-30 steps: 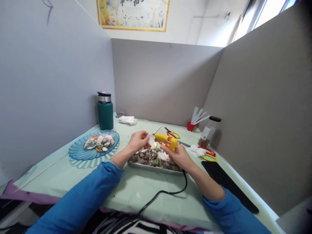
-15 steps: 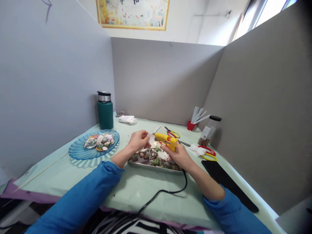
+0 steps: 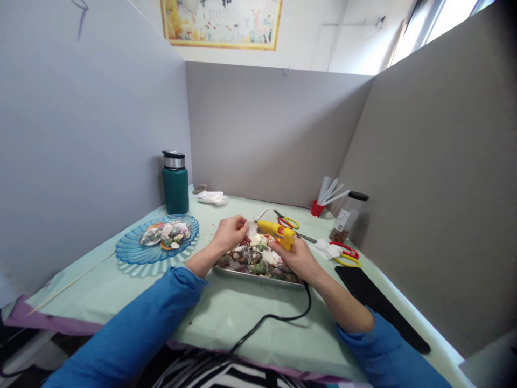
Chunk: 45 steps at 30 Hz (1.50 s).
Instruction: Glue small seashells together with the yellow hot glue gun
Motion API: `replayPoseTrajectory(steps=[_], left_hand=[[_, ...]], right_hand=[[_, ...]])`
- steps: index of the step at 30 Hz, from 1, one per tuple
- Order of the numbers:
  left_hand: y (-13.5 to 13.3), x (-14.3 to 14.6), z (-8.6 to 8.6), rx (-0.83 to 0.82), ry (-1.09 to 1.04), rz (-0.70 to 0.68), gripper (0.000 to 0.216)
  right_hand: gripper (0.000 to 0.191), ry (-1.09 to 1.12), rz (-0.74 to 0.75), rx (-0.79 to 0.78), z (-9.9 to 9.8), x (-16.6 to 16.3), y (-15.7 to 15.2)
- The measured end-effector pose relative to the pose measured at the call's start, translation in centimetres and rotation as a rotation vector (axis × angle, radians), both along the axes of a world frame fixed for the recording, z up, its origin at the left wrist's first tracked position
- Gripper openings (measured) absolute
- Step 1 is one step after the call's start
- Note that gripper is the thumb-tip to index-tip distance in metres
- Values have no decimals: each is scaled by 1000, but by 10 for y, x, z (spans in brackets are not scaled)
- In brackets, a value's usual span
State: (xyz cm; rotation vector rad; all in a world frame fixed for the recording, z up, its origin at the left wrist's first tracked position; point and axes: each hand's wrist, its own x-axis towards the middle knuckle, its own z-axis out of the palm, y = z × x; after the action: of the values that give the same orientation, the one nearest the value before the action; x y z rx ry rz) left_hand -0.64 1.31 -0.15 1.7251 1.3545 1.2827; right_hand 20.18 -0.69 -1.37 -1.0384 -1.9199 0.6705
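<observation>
My right hand [image 3: 297,257] is wrapped round the handle of a yellow hot glue gun [image 3: 274,230], whose nozzle points left. A pale, whitish shell [image 3: 251,227] is pinched in the fingertips of my left hand [image 3: 232,234], right at the nozzle. Whether nozzle and shell touch, I cannot tell. Under both hands lies a metal tray [image 3: 258,278] heaped with mixed seashells [image 3: 258,257]. From the gun's handle a black cord [image 3: 278,318] runs down over the table's front edge.
On the left are a blue scalloped plate [image 3: 129,250] of shells, a green bottle [image 3: 175,188] and a thin stick [image 3: 72,283]. Scissors [image 3: 347,256], a lidded jar [image 3: 348,215], a red cup [image 3: 317,208] of glue sticks and a black mat [image 3: 379,307] line the right. Partitions enclose the table.
Both hands, the glue gun and the shell hold nearly the same place. The whole view has shifted very slightly.
</observation>
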Motion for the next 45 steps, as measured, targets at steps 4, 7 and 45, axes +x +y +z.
replayPoseTrajectory(steps=[4, 7, 45], left_hand=[[1, 0, -1, 9, -3, -2, 4], [1, 0, -1, 9, -9, -5, 4], [2, -4, 4, -61, -198, 9, 9]], right_hand=[[40, 3, 9, -14, 1, -1, -1], [40, 8, 20, -2, 1, -1, -1], [38, -20, -1, 40, 0, 0, 1]])
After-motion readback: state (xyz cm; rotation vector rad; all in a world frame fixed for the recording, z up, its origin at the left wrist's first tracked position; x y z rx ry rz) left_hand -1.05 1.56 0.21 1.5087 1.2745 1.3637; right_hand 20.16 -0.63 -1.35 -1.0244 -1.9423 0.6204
